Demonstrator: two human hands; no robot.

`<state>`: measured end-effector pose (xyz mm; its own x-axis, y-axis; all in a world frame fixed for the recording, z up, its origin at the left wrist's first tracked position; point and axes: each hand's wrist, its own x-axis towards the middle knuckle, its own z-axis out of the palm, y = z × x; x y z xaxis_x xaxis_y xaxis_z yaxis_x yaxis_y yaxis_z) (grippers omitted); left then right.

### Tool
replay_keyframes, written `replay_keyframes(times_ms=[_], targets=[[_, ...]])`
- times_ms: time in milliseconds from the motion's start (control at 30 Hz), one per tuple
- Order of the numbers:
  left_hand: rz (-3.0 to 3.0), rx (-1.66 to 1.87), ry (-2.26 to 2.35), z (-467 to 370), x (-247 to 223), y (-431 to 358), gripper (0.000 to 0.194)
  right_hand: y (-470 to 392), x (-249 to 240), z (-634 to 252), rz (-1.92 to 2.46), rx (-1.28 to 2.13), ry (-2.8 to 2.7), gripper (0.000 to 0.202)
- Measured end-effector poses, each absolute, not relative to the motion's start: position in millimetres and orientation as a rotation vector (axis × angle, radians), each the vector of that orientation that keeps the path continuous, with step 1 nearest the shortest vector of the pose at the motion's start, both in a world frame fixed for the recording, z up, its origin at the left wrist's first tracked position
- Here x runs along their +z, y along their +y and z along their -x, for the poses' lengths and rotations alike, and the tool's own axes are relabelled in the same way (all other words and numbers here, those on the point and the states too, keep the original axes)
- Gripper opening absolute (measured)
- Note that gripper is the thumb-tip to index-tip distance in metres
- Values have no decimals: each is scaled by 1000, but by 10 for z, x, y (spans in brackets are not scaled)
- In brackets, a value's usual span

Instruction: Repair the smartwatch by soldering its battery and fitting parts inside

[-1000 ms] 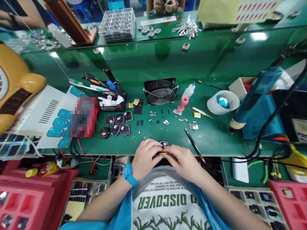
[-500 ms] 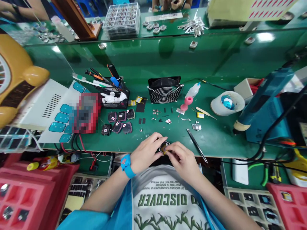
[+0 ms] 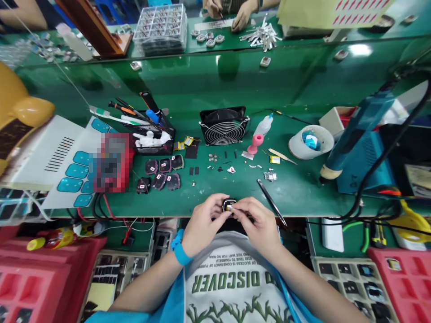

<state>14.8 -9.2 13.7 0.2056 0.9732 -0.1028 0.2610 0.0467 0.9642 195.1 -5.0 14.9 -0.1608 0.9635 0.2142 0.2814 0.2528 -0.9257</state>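
At the bench's front edge, my left hand (image 3: 207,226) is closed around the side of a small black watch case (image 3: 225,204). The case is tilted, its open side partly hidden by my fingers. My right hand (image 3: 258,220) pinches a small yellow-and-silver part (image 3: 229,207) at the case; its exact kind is too small to tell. To the right of my hands lie metal tweezers (image 3: 271,202). Beyond them are a small circuit board (image 3: 270,176) and a yellow battery (image 3: 274,159). Several black watch cases with labels (image 3: 159,181) lie to the left.
A black fan (image 3: 224,128) stands at the back, beside a pink-topped bottle (image 3: 257,142). On the right are a white tub (image 3: 311,142) and a blue handheld tool (image 3: 357,130). A tool holder (image 3: 153,139) and red meter (image 3: 114,161) stand left. Another person's hands (image 3: 232,15) work opposite.
My left hand has turned, so more of the black case shows. The small part now looks paler at its edge. The view has shifted slightly right, and the other person's hands have moved down into view.
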Motion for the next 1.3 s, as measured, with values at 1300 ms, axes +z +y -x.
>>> replay_keyframes(times_ms=[1300], targets=[[-928, 845, 1085, -280, 415, -213, 27, 113, 251, -2294, 992, 1578, -1298, 19]])
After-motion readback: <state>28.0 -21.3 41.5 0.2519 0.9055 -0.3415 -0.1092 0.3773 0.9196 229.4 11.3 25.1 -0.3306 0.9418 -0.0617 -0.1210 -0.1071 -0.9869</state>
